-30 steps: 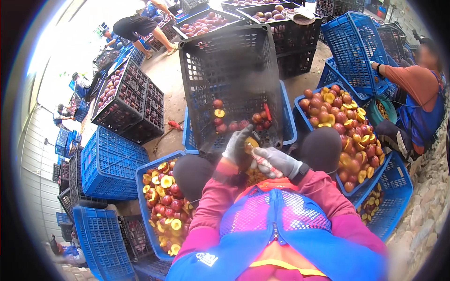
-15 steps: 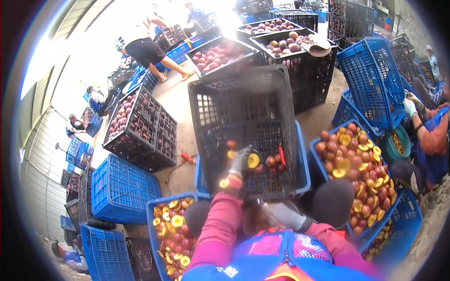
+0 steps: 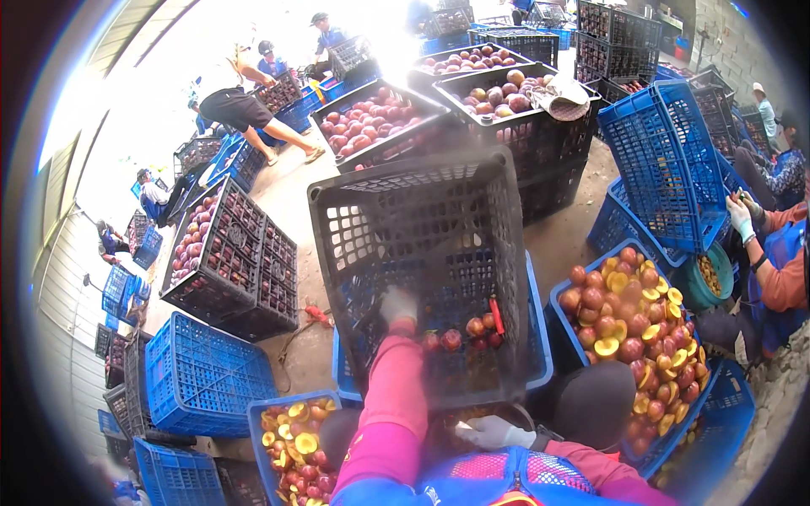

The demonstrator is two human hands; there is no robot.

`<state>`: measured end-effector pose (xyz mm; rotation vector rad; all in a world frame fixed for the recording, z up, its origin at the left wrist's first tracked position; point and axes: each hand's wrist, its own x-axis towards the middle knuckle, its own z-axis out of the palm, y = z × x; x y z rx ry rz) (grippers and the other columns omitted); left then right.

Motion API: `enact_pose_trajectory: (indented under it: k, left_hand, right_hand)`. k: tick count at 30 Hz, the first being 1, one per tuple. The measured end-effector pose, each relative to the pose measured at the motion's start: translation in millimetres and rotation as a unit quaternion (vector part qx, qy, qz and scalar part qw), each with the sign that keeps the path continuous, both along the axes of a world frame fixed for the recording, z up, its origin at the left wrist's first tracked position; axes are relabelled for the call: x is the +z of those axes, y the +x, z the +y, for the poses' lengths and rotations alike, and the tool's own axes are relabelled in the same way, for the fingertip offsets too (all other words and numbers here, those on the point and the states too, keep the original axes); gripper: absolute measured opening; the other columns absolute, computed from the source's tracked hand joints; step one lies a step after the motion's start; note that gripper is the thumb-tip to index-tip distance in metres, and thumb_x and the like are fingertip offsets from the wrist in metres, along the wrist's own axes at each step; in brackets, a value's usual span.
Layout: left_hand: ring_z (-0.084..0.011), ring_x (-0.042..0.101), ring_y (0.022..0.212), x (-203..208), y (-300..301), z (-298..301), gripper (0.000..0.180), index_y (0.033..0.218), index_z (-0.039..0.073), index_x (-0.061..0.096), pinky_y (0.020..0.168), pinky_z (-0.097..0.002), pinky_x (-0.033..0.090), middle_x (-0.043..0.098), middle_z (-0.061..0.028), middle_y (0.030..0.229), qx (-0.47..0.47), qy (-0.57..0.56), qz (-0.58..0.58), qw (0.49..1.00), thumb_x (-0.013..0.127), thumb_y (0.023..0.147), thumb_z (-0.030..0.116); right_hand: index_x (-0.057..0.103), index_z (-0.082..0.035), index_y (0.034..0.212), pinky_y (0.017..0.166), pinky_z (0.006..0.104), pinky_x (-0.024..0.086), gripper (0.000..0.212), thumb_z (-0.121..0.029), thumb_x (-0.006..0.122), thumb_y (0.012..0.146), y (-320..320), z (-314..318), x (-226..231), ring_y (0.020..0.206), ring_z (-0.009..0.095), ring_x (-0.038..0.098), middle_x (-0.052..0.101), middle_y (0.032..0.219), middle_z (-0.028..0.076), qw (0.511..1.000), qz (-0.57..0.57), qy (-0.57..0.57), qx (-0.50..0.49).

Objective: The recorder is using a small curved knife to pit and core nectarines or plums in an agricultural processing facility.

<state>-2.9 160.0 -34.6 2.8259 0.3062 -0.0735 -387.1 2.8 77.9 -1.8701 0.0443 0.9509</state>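
Left hand [image 3: 397,305] reaches into tilted black crate [image 3: 422,219] over blue crate [image 3: 540,337].

An open-air fruit sorting and pitting yard.

Black crates [image 3: 384,126] heaped with whole red peaches stood stacked on a bare concrete floor [image 3: 287,190], among empty blue crates [image 3: 198,375]. Other blue crates [image 3: 629,333] held halved, pitted fruit with yellow flesh. Several workers [image 3: 232,101] bent or sat among the stacks in bright daylight, beside a pale corrugated wall [image 3: 63,278].
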Motion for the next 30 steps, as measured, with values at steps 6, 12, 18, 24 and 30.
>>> enact_pose_trajectory:
  k: [6,12,18,24,30]
  left_hand:
    - [-0.0355,0.071,0.111,73.9,-63.4,24.9,0.043,0.133,0.001,0.065,0.096,-0.0459,0.060,0.073,-0.0216,0.124,0.001,-0.692,0.058,0.720,0.063,0.101,0.030]
    - [-0.0265,0.073,0.101,161.4,-207.8,32.4,0.041,0.137,0.002,0.062,0.090,-0.0404,0.063,0.074,-0.0153,0.121,-0.005,-0.874,0.202,0.443,0.062,0.102,0.024]
    - [-0.0234,0.072,0.109,211.5,-321.9,16.3,0.048,0.148,0.004,0.059,0.090,-0.0381,0.062,0.070,-0.0096,0.133,-0.053,-0.880,0.193,0.430,0.061,0.111,0.035]
    - [-0.0223,0.069,0.115,202.1,-359.9,14.6,0.048,0.148,0.002,0.060,0.098,-0.0358,0.058,0.070,-0.0089,0.134,-0.286,-0.735,0.009,0.614,0.060,0.111,0.033]
    - [-0.0203,0.070,0.107,195.1,-370.3,19.2,0.043,0.141,-0.001,0.064,0.091,-0.0346,0.058,0.072,-0.0111,0.124,-0.333,-0.611,-0.100,0.711,0.060,0.109,0.028]
  right_hand:
    - [0.073,-0.005,0.123,0.083,0.0416,0.055,0.056,-0.055,0.053,0.109,-5.1,-1.0,9.6,0.094,0.032,0.073,0.075,0.099,0.017,0.984,-0.134,0.039,-0.115]
    - [0.069,-0.003,0.121,0.063,0.0373,0.054,0.039,-0.039,0.057,0.113,0.1,-6.2,74.5,0.071,0.022,0.070,0.070,0.083,0.011,0.913,-0.329,0.069,-0.231]
    - [0.071,-0.003,0.109,0.071,0.0531,0.054,0.042,-0.043,0.056,0.112,-13.8,-2.3,105.1,0.079,0.043,0.071,0.072,0.086,0.024,0.882,-0.420,-0.051,-0.205]
    - [0.071,-0.004,0.098,0.072,0.0583,0.054,0.047,-0.046,0.055,0.112,-44.8,1.4,100.9,0.076,0.049,0.070,0.072,0.082,0.027,0.859,-0.461,-0.111,-0.192]
    - [0.069,-0.002,0.104,0.066,0.0516,0.055,0.045,-0.042,0.053,0.114,-65.3,3.6,118.3,0.069,0.041,0.070,0.070,0.078,0.022,0.874,-0.450,-0.043,-0.178]
